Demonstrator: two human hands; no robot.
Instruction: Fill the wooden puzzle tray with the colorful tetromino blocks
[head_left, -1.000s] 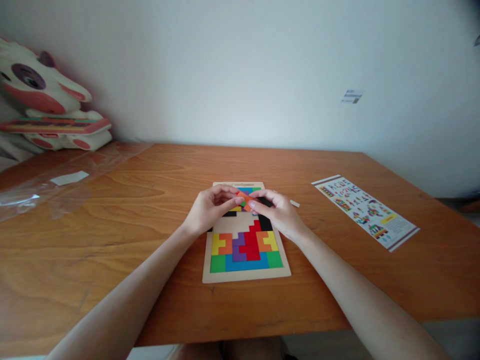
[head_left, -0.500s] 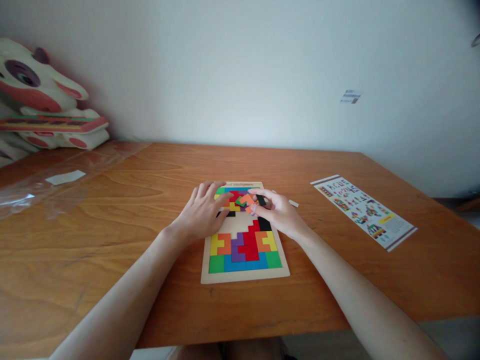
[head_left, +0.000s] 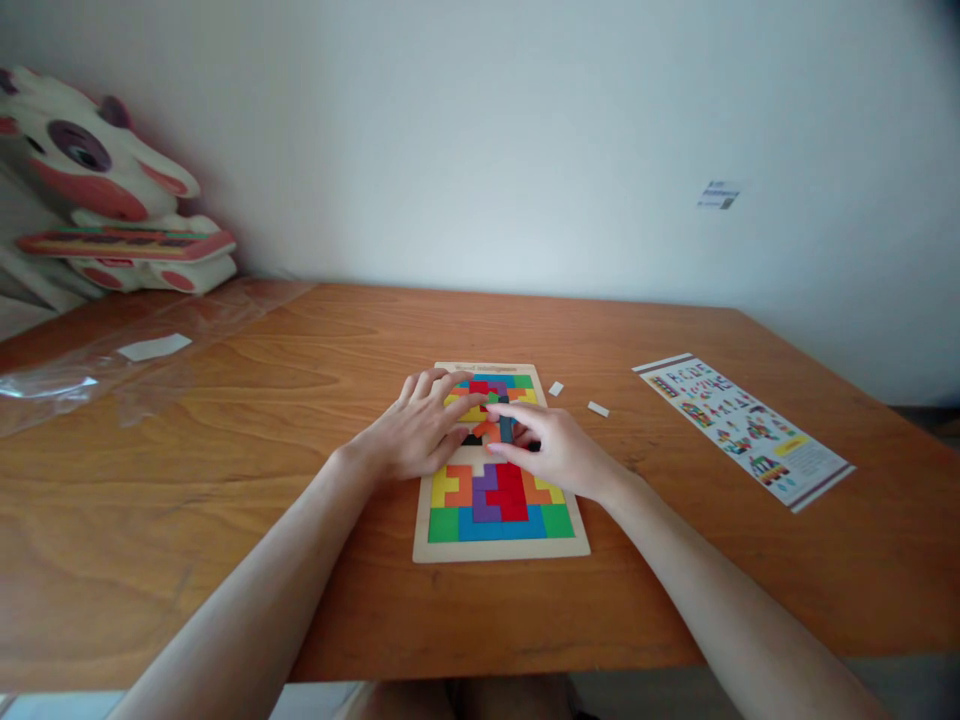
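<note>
A wooden puzzle board (head_left: 501,551) with coloured block pieces lies flat on the table in front of me. My left hand (head_left: 417,424) rests over its left edge with the fingers spread, the fingertips near the upper pieces. My right hand (head_left: 551,440) pinches a black piece (head_left: 506,420) between thumb and forefinger above the middle of the board. A loose orange piece (head_left: 487,430) lies between the two hands. Red, purple, yellow, green and blue pieces fill the lower part of the board. The fingers hide some of the upper pieces.
Two small white slips (head_left: 556,388) lie right of the board. A printed sheet (head_left: 742,430) is farther right. Clear plastic wrap (head_left: 217,315) lies at the left, before a cow-shaped toy keyboard (head_left: 142,215). A pale wall (head_left: 487,150) stands behind the table (head_left: 360,640).
My right hand has let go of the orange piece and now grips a black one. The view has shifted slightly, so the board and table appear farther right.
</note>
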